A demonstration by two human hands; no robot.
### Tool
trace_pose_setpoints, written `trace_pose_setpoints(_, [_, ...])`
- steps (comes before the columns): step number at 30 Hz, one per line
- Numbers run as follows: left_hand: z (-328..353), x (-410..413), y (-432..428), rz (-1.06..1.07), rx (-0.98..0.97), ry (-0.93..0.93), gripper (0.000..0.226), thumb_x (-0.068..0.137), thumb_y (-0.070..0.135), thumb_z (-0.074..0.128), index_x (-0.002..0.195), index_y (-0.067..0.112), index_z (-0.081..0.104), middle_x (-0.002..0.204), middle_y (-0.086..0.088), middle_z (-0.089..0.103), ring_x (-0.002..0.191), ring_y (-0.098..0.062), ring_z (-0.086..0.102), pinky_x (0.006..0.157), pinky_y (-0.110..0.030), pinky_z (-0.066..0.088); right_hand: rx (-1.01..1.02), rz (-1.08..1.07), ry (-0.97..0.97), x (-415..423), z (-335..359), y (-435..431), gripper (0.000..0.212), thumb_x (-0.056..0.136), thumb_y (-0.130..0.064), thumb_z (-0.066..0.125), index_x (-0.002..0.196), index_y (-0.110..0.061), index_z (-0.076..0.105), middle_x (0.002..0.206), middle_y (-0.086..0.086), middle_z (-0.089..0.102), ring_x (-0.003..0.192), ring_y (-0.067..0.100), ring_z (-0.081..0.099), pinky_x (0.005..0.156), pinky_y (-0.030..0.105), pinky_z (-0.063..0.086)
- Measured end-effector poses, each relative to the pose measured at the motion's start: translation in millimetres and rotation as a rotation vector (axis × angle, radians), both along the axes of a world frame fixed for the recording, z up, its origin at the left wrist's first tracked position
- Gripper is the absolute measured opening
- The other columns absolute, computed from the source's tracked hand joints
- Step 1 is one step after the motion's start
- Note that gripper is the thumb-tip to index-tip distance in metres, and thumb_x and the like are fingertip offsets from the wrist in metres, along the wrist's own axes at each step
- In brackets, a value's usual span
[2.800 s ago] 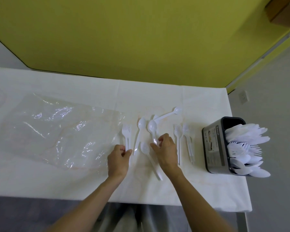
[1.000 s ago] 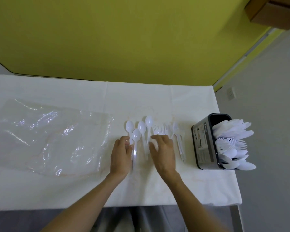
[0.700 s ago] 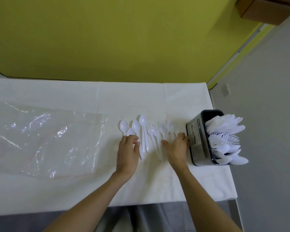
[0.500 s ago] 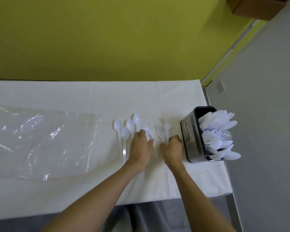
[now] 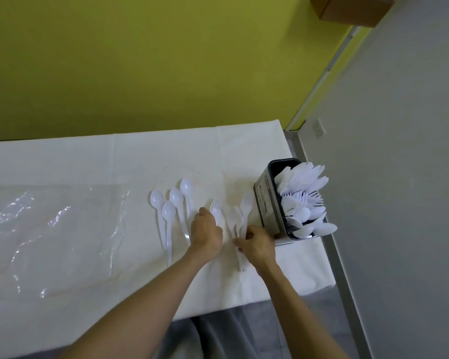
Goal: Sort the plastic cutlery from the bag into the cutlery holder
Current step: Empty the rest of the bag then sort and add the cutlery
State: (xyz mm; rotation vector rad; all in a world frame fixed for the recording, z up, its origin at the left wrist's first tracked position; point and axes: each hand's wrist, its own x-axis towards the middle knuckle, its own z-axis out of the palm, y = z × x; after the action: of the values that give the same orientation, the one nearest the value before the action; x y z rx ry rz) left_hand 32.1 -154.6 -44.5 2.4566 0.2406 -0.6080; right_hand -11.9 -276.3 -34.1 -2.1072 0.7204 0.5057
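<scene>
Several white plastic spoons [image 5: 170, 211] lie side by side on the white tablecloth [image 5: 88, 161]. To their right lie white plastic forks [image 5: 240, 216]. My left hand [image 5: 206, 230] rests palm down on the handle of one fork [image 5: 215, 206]. My right hand [image 5: 257, 244] pinches the handles of the fork bunch against the cloth. The black cutlery holder [image 5: 267, 200] stands at the table's right edge, full of white cutlery. The clear plastic bag [image 5: 49, 237] lies flat and empty at the left.
The table's right edge and front edge are close to the holder and my arms. A yellow wall rises behind the table. A grey wall with a socket [image 5: 319, 128] is at the right, and a cardboard box [image 5: 353, 7] is at the top right.
Both hands shifted right from the spoons to the forks. The spoons now lie grouped at the left, and my right hand has gathered the forks into a bunch beside the holder.
</scene>
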Motion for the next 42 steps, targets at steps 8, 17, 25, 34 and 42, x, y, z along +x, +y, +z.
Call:
trace_pose_setpoints(8, [3.3,-12.8,26.9,0.133,-0.137,0.016,0.035,0.088,0.015,0.057,0.06,0.014,0.038,0.061,-0.004,0.051,0.064,-0.027,0.059,0.056,-0.033,0.041,0.036,-0.029,-0.099,-5.7,21.3,-3.4,0.01,0.08,-0.022,0.071,0.087,-0.013,0.071,0.075,0.001,0.073,0.073,0.02,0.07,0.07,0.036,0.058])
trace_pose_setpoints(17, [10.4,-8.2,-7.7,0.159,-0.215,0.2,0.03,0.086,0.035,0.067,0.078,0.006,0.065,0.078,-0.01,0.068,0.073,-0.025,0.064,0.059,-0.027,0.039,0.111,-0.135,-0.363,-11.8,113.6,-19.8,0.02,0.076,-0.024,0.077,0.075,-0.005,0.071,0.071,0.008,0.072,0.062,0.017,0.064,0.057,0.032,0.05])
trace_pose_setpoints(25, [9.8,-3.7,-24.4,0.181,-0.121,0.163,0.021,0.083,0.024,0.068,0.078,0.006,0.06,0.078,-0.008,0.062,0.084,-0.028,0.067,0.061,-0.025,0.042,0.251,-0.444,-0.53,0.0,157.0,-62.3,0.006,0.074,-0.01,0.08,0.077,-0.008,0.075,0.071,0.004,0.074,0.068,0.014,0.067,0.074,0.034,0.055])
trace_pose_setpoints(34, [38.9,0.2,-5.9,0.517,-0.749,0.093,0.016,0.087,0.016,0.066,0.073,0.007,0.064,0.067,-0.001,0.063,0.064,-0.013,0.066,0.077,-0.03,0.054,-0.169,-0.389,-0.539,3.2,157.7,-82.7,0.012,0.073,-0.025,0.079,0.069,-0.016,0.073,0.068,-0.007,0.072,0.07,0.011,0.066,0.063,0.024,0.045])
trace_pose_setpoints(42, [103.7,-8.8,-41.7,0.468,-1.196,-0.155,0.008,0.087,0.023,0.069,0.086,0.016,0.073,0.078,-0.001,0.067,0.077,-0.015,0.06,0.086,-0.038,0.051,-0.245,-0.073,-0.606,1.5,159.1,-79.6,0.007,0.078,-0.014,0.074,0.074,-0.01,0.07,0.06,-0.01,0.067,0.06,-0.006,0.06,0.053,0.004,0.039])
